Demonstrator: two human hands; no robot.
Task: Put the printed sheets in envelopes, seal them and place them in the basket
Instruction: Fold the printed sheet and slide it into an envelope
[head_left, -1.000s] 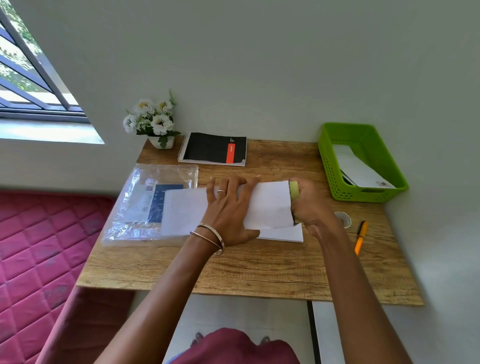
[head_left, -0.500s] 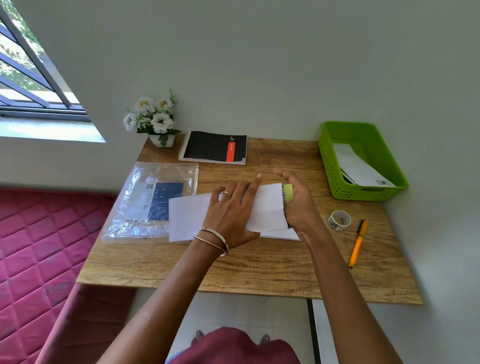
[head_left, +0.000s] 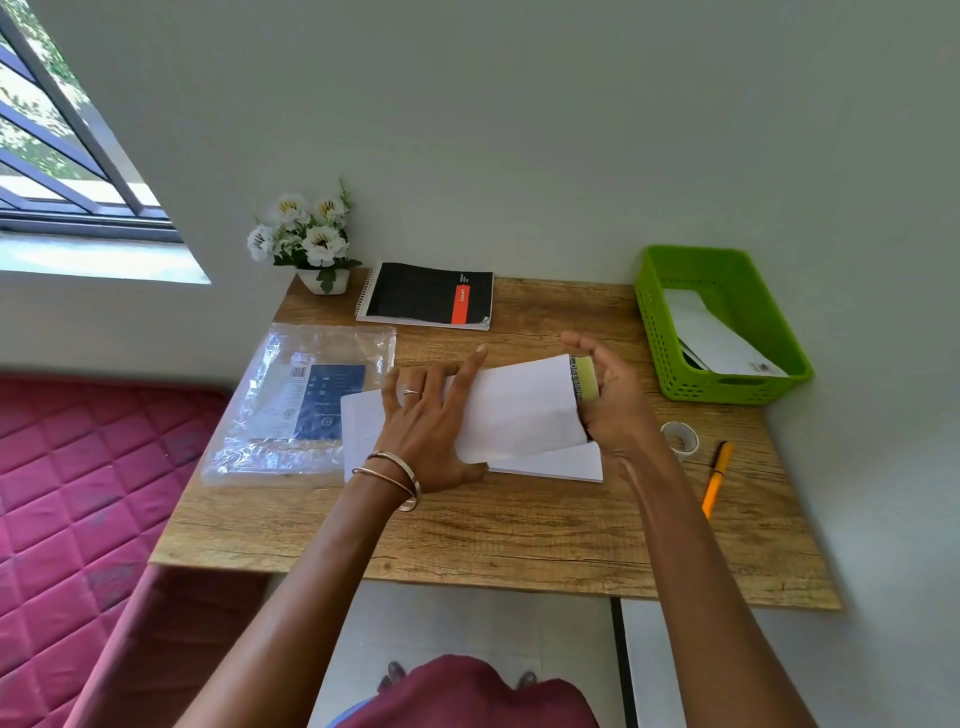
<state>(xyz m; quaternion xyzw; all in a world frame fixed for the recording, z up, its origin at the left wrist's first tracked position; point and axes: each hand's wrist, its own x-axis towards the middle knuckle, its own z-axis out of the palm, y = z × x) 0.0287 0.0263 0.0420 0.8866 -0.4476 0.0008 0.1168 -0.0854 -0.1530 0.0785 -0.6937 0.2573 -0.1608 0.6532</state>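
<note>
1. I see the wood-grain desk top (head_left: 509, 540) set against a pale wall, carrying everything below.
2. A crinkled clear plastic packet with a blue printed insert (head_left: 306, 400) lies at the desk's left side, its right edge just beside the paper.
3. The green perforated plastic basket (head_left: 675, 364) stands at the far right corner; a white sealed envelope (head_left: 719, 338) lies slanted inside it.
4. The white paper envelope (head_left: 524, 410) in front of me sits over a small stack of white printed sheets (head_left: 550, 465), its right end lifted off the desk.
5. A black spiral notebook with a red stripe (head_left: 426, 299) lies by the wall, next to a small white pot of white flowers (head_left: 306, 239).
6. My left hand (head_left: 431, 421) presses flat on the envelope, fingers straight and spread.
7. My right hand (head_left: 615, 402) grips a yellow-green glue stick (head_left: 586, 378) held against the envelope's right edge.
8. An orange pen (head_left: 716, 480) and a small roll of clear tape (head_left: 680, 439) lie to the right of that hand.
</note>
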